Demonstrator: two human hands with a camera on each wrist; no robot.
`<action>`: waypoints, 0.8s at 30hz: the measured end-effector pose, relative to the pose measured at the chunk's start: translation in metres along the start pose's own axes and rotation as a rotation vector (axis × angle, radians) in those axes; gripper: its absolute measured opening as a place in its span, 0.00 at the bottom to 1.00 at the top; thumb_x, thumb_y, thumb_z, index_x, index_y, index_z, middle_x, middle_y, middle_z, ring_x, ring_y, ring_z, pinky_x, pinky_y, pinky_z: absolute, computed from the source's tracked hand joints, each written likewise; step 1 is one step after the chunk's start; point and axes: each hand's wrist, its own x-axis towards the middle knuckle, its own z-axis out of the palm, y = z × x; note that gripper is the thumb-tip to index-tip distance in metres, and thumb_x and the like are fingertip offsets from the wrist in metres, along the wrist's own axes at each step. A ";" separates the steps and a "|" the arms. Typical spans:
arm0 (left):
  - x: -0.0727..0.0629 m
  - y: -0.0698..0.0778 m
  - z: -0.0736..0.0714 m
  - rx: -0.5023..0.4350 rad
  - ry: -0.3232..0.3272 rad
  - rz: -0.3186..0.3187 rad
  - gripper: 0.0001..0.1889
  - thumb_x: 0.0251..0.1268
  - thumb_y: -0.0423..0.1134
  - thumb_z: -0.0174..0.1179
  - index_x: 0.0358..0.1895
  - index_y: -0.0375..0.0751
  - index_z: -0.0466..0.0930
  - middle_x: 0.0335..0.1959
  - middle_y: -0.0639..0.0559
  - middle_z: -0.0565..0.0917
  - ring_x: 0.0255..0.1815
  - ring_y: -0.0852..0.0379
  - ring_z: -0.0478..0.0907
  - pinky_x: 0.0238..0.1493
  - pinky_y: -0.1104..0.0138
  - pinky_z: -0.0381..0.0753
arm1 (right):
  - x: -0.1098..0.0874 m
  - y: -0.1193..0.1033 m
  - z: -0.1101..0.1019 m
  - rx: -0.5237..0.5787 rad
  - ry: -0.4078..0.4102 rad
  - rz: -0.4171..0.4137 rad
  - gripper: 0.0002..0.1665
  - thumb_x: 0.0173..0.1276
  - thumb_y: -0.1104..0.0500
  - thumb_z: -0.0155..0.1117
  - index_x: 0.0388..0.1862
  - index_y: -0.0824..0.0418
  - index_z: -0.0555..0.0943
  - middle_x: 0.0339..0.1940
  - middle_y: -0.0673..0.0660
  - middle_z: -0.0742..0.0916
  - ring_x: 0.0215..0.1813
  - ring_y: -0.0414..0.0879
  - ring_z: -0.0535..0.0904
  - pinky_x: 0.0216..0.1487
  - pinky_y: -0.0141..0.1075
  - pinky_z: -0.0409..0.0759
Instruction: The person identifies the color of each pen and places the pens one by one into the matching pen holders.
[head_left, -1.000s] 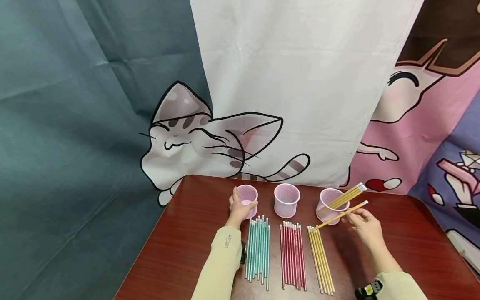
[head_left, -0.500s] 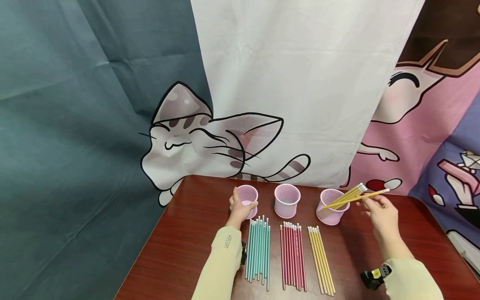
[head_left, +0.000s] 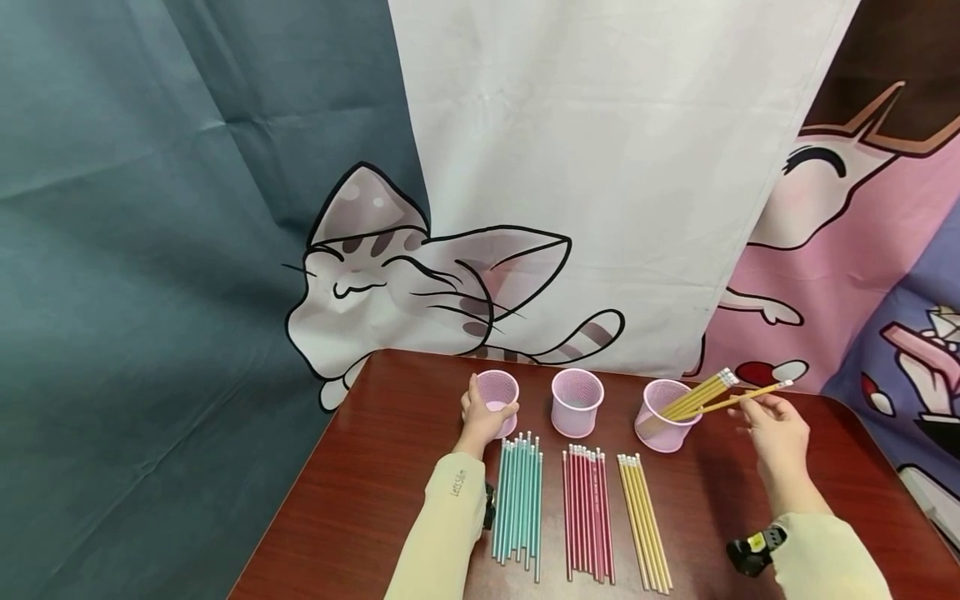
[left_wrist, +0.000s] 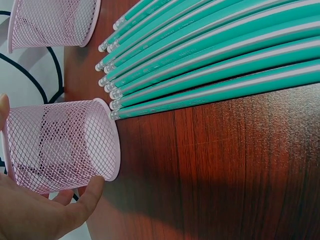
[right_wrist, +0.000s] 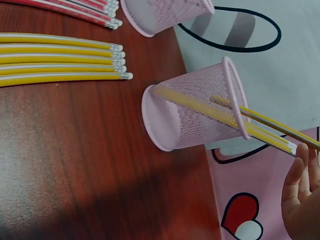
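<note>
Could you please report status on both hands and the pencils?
Left hand gripping left cup; right hand pinching yellow pencil, tip at right cup's mouth; no clear obstruction.

The reddish-brown tabletop (head_left: 375, 475) carries three pink mesh cups (head_left: 576, 418) in a row; nearer lie separate groups of green pencils (head_left: 517, 500), red pencils (head_left: 587, 512) and yellow pencils (head_left: 644, 523).

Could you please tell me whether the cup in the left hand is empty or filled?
Empty: no pencil shows inside the cup in the head or left wrist view; the green pencils lie outside it.
</note>
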 end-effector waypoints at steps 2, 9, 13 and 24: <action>-0.001 0.000 0.000 0.002 -0.001 -0.006 0.54 0.43 0.40 0.73 0.73 0.48 0.45 0.66 0.35 0.54 0.63 0.33 0.54 0.60 0.43 0.59 | 0.012 0.020 -0.006 -0.007 0.003 -0.006 0.20 0.54 0.55 0.72 0.44 0.59 0.77 0.33 0.49 0.87 0.29 0.42 0.84 0.22 0.33 0.79; -0.001 0.001 0.000 0.008 0.009 -0.006 0.54 0.43 0.41 0.73 0.73 0.49 0.45 0.66 0.35 0.54 0.63 0.33 0.54 0.60 0.44 0.59 | -0.003 0.022 0.003 -0.059 -0.042 0.084 0.21 0.54 0.51 0.72 0.42 0.57 0.75 0.27 0.45 0.86 0.26 0.40 0.84 0.20 0.33 0.79; -0.001 0.001 0.001 0.015 0.009 -0.006 0.54 0.43 0.41 0.73 0.73 0.49 0.45 0.66 0.35 0.54 0.63 0.33 0.54 0.60 0.44 0.59 | -0.010 0.021 0.004 -0.080 -0.086 0.105 0.25 0.55 0.48 0.70 0.47 0.60 0.75 0.27 0.44 0.87 0.27 0.40 0.84 0.21 0.33 0.79; -0.001 0.000 0.000 0.017 -0.001 -0.006 0.54 0.44 0.41 0.73 0.73 0.48 0.44 0.66 0.35 0.53 0.63 0.33 0.54 0.60 0.43 0.59 | -0.017 0.015 -0.002 0.029 -0.211 0.150 0.24 0.60 0.52 0.67 0.52 0.59 0.74 0.31 0.48 0.88 0.32 0.43 0.85 0.26 0.36 0.81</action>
